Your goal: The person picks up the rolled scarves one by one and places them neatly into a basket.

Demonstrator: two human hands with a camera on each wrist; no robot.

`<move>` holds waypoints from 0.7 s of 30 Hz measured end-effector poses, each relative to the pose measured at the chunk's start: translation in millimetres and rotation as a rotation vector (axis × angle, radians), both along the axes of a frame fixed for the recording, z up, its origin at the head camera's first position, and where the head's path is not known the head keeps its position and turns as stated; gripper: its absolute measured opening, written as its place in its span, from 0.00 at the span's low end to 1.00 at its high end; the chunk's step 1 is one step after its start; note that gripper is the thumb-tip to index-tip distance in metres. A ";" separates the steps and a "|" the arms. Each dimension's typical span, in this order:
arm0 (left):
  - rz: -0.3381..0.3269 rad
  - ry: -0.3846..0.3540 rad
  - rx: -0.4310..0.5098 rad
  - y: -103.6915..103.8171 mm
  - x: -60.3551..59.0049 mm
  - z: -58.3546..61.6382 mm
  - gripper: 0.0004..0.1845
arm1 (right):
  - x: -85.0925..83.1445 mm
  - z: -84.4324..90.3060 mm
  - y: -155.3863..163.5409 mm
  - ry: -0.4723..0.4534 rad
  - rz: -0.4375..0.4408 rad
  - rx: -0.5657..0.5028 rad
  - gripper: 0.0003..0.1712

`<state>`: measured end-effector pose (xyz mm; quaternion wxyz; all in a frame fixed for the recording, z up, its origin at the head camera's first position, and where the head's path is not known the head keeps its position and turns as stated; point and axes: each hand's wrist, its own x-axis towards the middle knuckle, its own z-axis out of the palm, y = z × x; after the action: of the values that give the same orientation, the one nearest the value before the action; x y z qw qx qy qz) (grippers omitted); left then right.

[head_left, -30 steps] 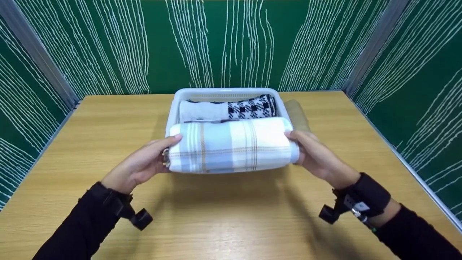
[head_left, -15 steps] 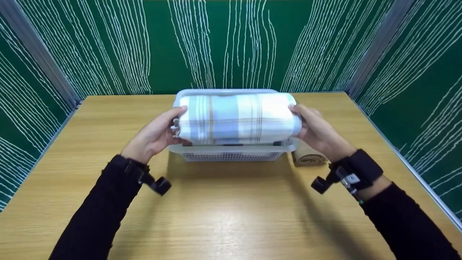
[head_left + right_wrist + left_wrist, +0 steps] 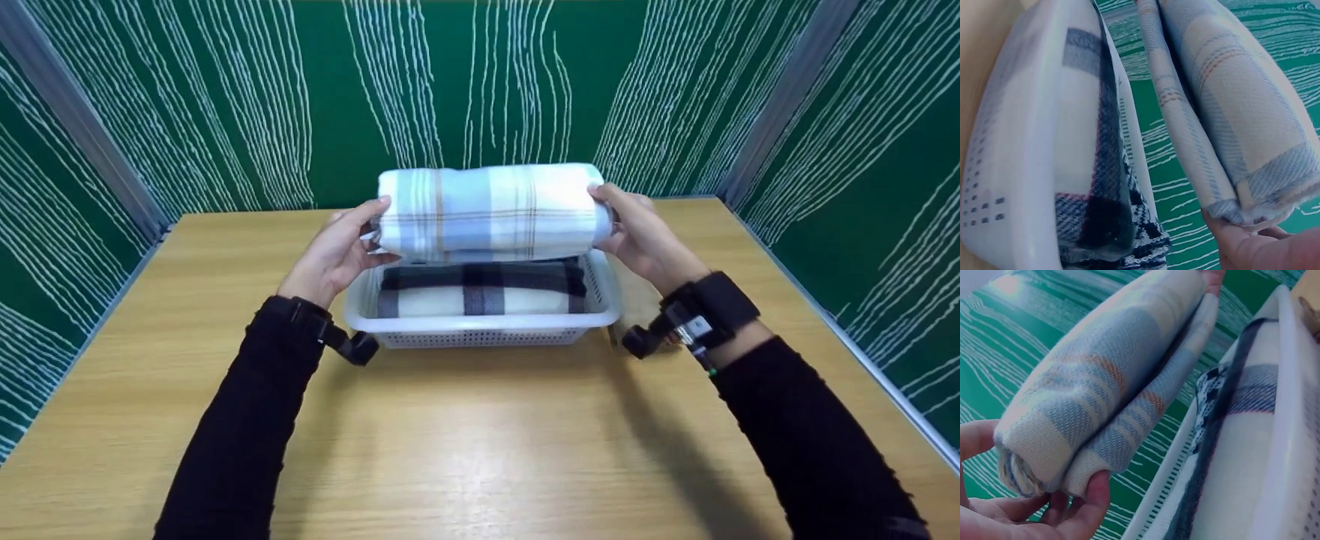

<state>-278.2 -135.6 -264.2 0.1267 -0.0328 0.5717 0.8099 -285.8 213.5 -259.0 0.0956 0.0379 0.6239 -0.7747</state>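
Note:
A rolled plaid scarf (image 3: 487, 214) in white, pale blue and thin tan lines is held up level above the back of a white plastic basket (image 3: 480, 324). My left hand (image 3: 337, 251) grips its left end, where fringe shows in the left wrist view. At the other end, my right hand (image 3: 649, 236) pinches the roll between thumb and fingers. Below it, in the basket, lies a folded cream cloth with dark plaid bands (image 3: 450, 301). Beside that cloth, a black-and-white patterned cloth (image 3: 1148, 225) shows in the right wrist view.
A rolled tan cloth (image 3: 637, 300) lies on the wooden table (image 3: 480, 435) against the basket's right side, partly hidden by my right arm. Green panels with white streaks (image 3: 330, 90) stand behind the table and at both sides.
Both hands have carried the rolled scarf away from me, from over the basket's front edge to above its back. The cream cloth with dark bands has come into view.

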 end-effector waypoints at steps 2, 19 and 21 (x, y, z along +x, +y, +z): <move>0.008 0.011 0.005 -0.2 -5.9 -1.6 0.11 | -7.3 -1.4 -2.5 0.003 -0.021 -0.001 0.30; 0.043 0.026 -0.071 1.4 -49.1 -13.1 0.08 | -42.3 -15.9 -11.1 0.060 -0.023 0.007 0.34; 0.030 0.037 -0.067 3.4 -53.2 -14.6 0.08 | -46.8 -16.9 -9.9 0.058 -0.025 0.005 0.34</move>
<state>-331.4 -132.2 -278.7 0.1030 -0.0307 0.6001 0.7927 -332.7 203.7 -275.8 0.0677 0.0233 0.6280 -0.7749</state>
